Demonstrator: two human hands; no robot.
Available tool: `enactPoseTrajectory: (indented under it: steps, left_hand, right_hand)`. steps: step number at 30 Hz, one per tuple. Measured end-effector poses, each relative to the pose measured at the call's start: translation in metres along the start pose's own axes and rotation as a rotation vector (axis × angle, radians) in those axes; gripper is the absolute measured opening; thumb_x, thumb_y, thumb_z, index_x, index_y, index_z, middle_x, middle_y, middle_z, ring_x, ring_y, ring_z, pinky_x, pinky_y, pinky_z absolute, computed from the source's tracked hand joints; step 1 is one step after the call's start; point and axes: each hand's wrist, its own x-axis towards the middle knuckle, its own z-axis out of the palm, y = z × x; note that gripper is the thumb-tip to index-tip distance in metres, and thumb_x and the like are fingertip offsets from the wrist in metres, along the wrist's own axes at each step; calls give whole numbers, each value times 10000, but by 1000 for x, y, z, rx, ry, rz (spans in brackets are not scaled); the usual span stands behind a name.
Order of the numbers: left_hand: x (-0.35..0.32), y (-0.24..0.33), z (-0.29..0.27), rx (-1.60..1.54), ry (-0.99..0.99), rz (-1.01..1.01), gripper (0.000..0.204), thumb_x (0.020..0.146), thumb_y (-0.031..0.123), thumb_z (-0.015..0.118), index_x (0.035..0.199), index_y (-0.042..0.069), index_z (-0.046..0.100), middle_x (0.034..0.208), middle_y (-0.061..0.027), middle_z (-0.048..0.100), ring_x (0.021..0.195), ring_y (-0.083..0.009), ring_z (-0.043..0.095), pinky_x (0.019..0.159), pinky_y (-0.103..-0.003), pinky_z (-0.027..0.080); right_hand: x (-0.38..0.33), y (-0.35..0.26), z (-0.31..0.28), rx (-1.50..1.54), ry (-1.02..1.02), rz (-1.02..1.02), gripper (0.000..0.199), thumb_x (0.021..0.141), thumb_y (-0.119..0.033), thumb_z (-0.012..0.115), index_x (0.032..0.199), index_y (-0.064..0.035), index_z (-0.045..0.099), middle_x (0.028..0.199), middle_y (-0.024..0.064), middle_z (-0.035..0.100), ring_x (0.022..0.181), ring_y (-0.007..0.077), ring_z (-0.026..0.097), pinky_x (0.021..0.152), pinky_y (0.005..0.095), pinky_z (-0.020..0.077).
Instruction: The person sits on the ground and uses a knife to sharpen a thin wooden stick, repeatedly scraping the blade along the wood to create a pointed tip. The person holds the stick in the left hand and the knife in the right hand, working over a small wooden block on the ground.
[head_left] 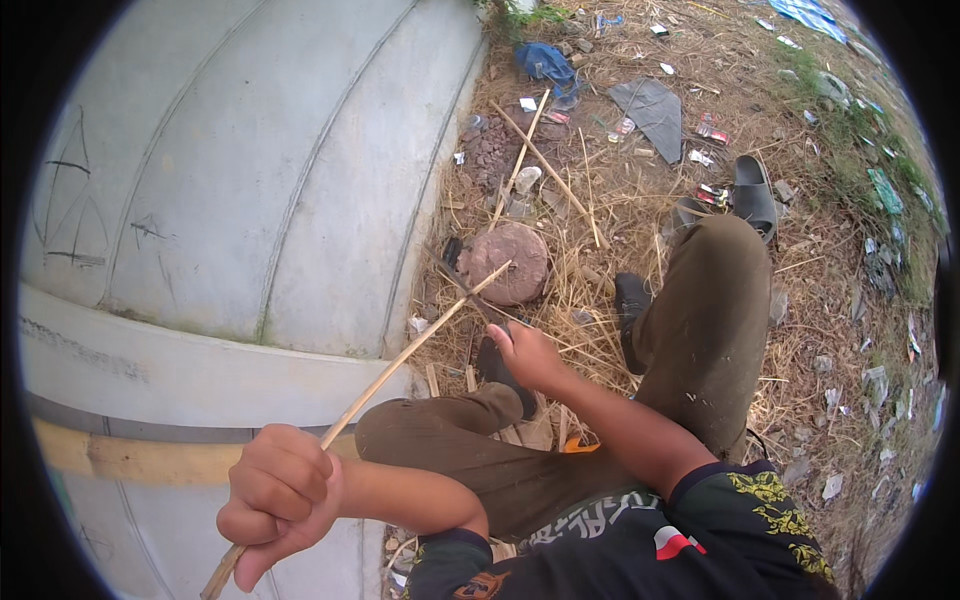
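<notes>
My left hand [280, 490] is closed in a fist around a long, pale wooden stick [395, 362] near its lower end. The stick slants up and to the right, its far tip over a round reddish-brown block [517, 258] on the ground. In my right hand [528, 356], the fingers wrap the handle of a knife [482, 303] with a long dark blade. That blade points up and left and crosses the stick just beside the block. Whether the edge bites into the wood, I cannot tell.
A grey panelled wall [330, 190] rises close on the left. Beyond the block lie several loose sticks [545, 160], a blue plastic bag [545, 62] and a grey flat scrap [652, 115]. A grey sandal [754, 198] lies past my bent knee [705, 290]. Dry straw and litter cover the ground.
</notes>
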Motion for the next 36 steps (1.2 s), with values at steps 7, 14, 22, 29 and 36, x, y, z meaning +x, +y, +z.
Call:
enactPoseTrajectory:
  steps: [7,14,22,29,36]
  left_hand:
    - [3,-5,8,-4,69,5,568,990,619,429,708,155,262,479,53,260,347,-31,163,319,-206,128]
    - [0,0,6,390,571,60,555,1017,611,368,727,153,250,512,40,202,424,-71,76,388,-252,80]
    - [6,-6,3,724,874,67,557,1015,617,372,721,168,224,544,45,142,464,-76,47,417,-260,57]
    - [12,-12,7,833,953,82,568,1010,629,367,714,175,196,533,46,138,453,-73,42,411,-260,44]
    - [-6,7,-22,307,463,28,568,1013,633,330,713,174,181,494,51,143,404,-63,61,366,-256,46]
  right_hand:
    - [4,53,44,-13,-241,489,607,1013,-483,471,901,81,665,801,251,683,679,361,679,585,463,525]
    - [11,25,32,696,-10,827,503,1008,-456,509,779,-10,555,638,98,558,466,197,534,407,366,431]
    - [-10,-102,-58,652,340,-88,398,1031,-347,524,826,-8,566,674,62,614,528,126,558,506,301,439]
    - [-23,-60,-39,102,-194,-13,371,1049,-356,505,906,-14,520,614,29,522,490,99,463,457,305,375]
    - [-46,-125,-88,470,136,-189,376,1034,-317,506,877,20,562,669,176,618,570,358,593,566,446,457]
